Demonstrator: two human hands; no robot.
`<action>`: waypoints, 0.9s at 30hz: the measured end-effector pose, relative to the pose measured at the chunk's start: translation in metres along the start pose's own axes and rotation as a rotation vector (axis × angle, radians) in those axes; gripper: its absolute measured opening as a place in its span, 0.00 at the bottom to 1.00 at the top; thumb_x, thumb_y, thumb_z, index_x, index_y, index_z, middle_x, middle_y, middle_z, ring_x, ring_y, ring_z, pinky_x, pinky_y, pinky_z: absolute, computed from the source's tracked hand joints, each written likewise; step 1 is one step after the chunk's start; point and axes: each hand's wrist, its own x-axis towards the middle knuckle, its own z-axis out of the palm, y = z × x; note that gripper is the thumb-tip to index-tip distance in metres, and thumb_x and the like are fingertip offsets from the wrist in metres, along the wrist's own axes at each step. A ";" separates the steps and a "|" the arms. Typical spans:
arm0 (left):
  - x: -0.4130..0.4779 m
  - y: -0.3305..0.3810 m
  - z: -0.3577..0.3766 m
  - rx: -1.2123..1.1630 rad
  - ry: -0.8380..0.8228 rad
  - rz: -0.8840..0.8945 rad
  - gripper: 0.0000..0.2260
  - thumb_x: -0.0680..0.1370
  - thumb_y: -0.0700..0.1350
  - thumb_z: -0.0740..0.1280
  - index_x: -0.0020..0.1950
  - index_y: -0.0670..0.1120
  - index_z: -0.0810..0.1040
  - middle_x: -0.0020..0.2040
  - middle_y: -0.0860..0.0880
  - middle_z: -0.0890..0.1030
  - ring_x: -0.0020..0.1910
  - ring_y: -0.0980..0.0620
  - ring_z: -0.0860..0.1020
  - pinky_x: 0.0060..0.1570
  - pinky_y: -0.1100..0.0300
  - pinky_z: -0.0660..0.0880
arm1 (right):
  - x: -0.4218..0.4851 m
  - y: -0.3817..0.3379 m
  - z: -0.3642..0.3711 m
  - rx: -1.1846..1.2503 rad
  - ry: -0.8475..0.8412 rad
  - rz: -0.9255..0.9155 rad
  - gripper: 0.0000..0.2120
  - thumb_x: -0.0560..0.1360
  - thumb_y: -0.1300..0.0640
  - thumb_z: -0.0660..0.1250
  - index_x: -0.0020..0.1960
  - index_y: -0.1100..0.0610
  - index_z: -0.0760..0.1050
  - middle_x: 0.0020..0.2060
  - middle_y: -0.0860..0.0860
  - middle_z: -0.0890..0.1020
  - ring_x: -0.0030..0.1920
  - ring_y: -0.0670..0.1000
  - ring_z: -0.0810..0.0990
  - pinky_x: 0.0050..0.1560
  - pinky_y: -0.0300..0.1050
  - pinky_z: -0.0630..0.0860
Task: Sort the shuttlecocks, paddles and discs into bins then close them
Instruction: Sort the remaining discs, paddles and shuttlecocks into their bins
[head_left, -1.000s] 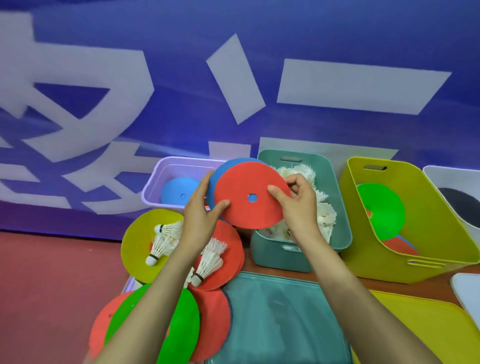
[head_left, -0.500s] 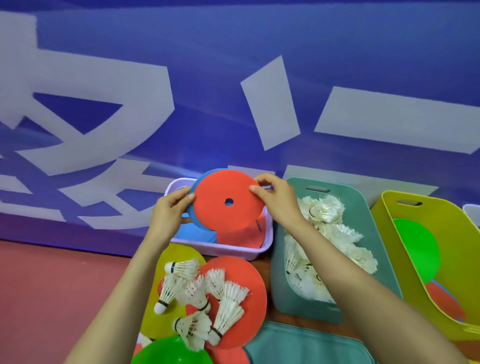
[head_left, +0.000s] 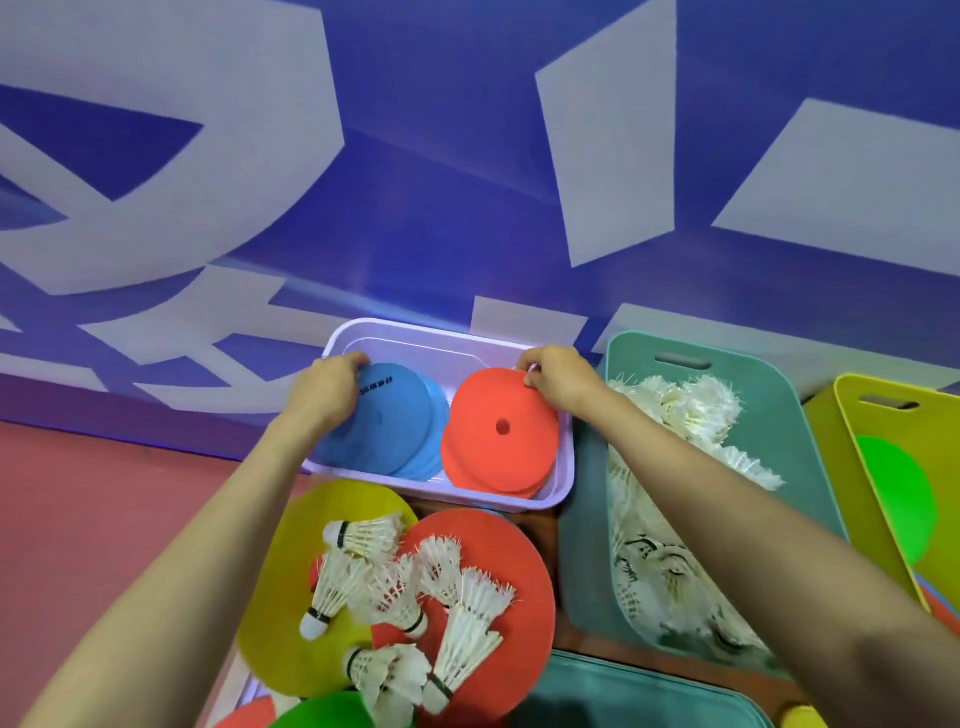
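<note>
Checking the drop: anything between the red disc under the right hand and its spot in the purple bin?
Nothing visible. The red disc already lies on the red stack inside the purple bin, right hand pinching its far edge.

lilac bin (head_left: 563, 467): pale lilac, plain.
blue discs (head_left: 395, 431): sky blue, black print at their 12 o'clock edge.
red discs (head_left: 498, 457): orange-red, plain.
teal bin (head_left: 587, 571): dull teal, at 3 o'clock.
shuttlecocks (head_left: 337, 577): white feathers, black band, white cork.
yellow disc (head_left: 275, 603): mustard yellow, at 7 o'clock.
yellow bin (head_left: 883, 415): yellow-green.
green disc (head_left: 893, 499): neon green.
wall (head_left: 441, 182): blue, large white shapes.
</note>
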 end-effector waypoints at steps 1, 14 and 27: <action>0.006 0.000 0.002 -0.008 -0.047 0.005 0.17 0.78 0.35 0.55 0.64 0.45 0.73 0.60 0.39 0.77 0.57 0.36 0.73 0.53 0.49 0.70 | 0.006 0.001 0.002 -0.029 -0.050 -0.011 0.12 0.75 0.63 0.64 0.57 0.58 0.78 0.57 0.56 0.80 0.59 0.57 0.75 0.55 0.45 0.71; 0.044 0.014 0.050 0.060 -0.218 0.087 0.25 0.78 0.39 0.62 0.75 0.43 0.60 0.71 0.38 0.63 0.68 0.38 0.64 0.68 0.48 0.62 | 0.035 0.005 0.041 -0.371 -0.224 -0.055 0.13 0.74 0.68 0.58 0.56 0.65 0.74 0.56 0.62 0.77 0.56 0.62 0.76 0.51 0.48 0.73; -0.069 0.049 0.014 -0.244 -0.075 0.227 0.18 0.79 0.42 0.63 0.69 0.44 0.70 0.69 0.43 0.69 0.67 0.44 0.69 0.66 0.55 0.63 | -0.053 -0.024 0.015 -0.268 -0.197 -0.195 0.26 0.74 0.55 0.68 0.71 0.54 0.65 0.65 0.57 0.70 0.64 0.59 0.69 0.62 0.49 0.67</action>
